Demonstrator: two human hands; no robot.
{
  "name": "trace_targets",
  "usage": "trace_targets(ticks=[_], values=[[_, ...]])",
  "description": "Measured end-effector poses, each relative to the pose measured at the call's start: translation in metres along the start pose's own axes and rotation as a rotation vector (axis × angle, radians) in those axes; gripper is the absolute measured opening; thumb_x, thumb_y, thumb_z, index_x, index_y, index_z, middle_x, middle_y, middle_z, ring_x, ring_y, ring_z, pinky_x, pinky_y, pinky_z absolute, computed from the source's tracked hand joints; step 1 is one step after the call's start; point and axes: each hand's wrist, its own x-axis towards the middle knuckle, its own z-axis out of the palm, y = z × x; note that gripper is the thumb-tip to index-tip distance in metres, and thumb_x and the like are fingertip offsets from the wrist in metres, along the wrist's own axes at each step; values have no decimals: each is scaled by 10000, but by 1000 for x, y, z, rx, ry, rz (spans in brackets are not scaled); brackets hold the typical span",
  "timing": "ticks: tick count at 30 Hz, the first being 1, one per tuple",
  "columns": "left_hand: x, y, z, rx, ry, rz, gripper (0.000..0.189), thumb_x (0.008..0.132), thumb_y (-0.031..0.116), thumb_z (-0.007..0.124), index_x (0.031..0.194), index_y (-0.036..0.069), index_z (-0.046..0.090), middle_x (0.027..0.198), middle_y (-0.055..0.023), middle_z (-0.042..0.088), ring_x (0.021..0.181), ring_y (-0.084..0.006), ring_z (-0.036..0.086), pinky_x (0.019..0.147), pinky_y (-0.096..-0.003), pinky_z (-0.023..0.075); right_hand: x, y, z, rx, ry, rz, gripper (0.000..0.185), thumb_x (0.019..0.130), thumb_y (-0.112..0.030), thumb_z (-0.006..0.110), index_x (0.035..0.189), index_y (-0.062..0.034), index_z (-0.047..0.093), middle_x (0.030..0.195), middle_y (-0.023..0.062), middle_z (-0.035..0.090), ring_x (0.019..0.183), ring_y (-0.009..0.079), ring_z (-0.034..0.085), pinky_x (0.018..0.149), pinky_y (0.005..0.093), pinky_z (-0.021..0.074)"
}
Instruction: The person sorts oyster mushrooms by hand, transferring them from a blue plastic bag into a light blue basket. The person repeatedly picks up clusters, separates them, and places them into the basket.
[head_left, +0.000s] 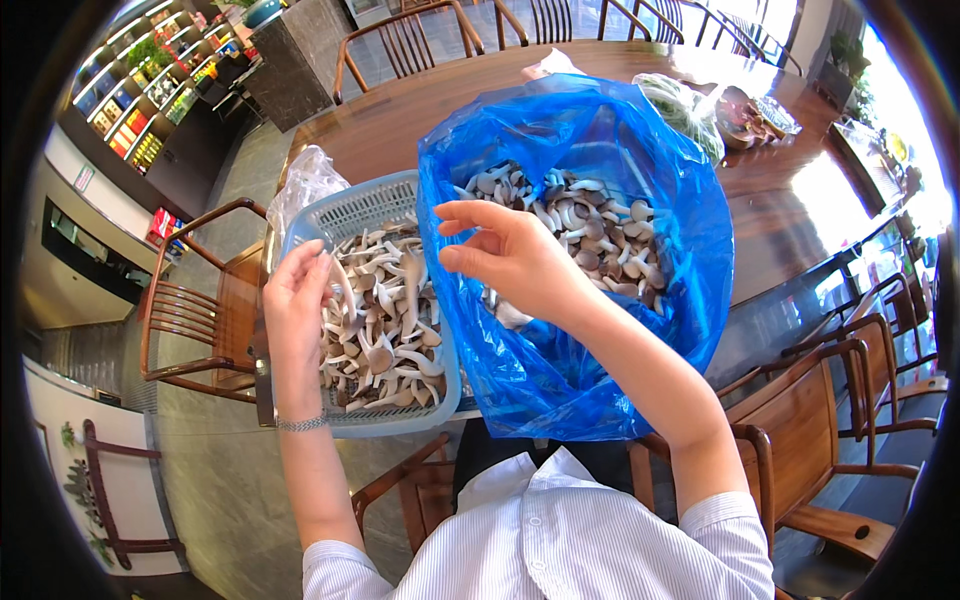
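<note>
My left hand (294, 296) is over the left side of a light-blue plastic basket (448, 360), its thumb and fingers pinched together. A long pale mushroom (344, 292) hangs at those fingertips and appears to be held by them. Many loose mushrooms (382, 360) with brown caps and pale stems lie in the basket. My right hand (499, 255) hovers above the left part of a large blue plastic bag (690, 247), thumb and fingers apart, with nothing seen between them. Inside the wide-mouthed bag is a heap of similar mushrooms (600, 232), partly hidden by my right hand and forearm.
Basket and bag stand side by side at the near edge of a wooden table (390, 127). Clear plastic film (307, 184) lies behind the basket. Farther back are a bag of greens (682, 112) and a bowl (739, 124). Wooden chairs (202, 307) surround the table.
</note>
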Motion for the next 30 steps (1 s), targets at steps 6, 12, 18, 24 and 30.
trace_targets(ticks=[6,12,18,24,30], values=[[-4,-5,-20,47,65,72,266,848,78,596,1100,-5,577,838,-4,560,679,-50,490,617,-186,415,3,68,-39,-940,-175,271,166,760,-170,614,867,-53,663,856,163,638,840,326,607,706,381,486],[-19,23,25,-87,-143,88,221,864,93,580,1063,-4,591,839,-2,572,683,-47,496,628,-181,417,-8,109,-37,-929,-224,262,180,721,-173,615,835,-36,636,796,159,637,788,328,613,679,392,482],[-28,32,45,-193,-378,-36,189,860,102,586,1015,-4,608,812,-14,605,678,-54,520,627,-187,433,-7,45,-60,-206,116,283,125,733,-128,600,761,-11,566,674,58,579,639,136,547,574,278,441],[-35,35,81,-322,-574,-179,271,850,119,611,1094,9,569,870,-35,618,733,-87,566,650,-218,448,-26,24,-46,754,123,325,50,840,-96,529,862,-51,539,759,55,587,709,144,588,669,268,478],[-36,32,88,-478,-540,-195,201,849,136,618,994,-2,602,826,-19,615,704,-65,541,635,-202,430,-40,35,-34,814,3,464,124,859,-129,523,940,-43,559,853,72,616,809,157,593,742,281,477]])
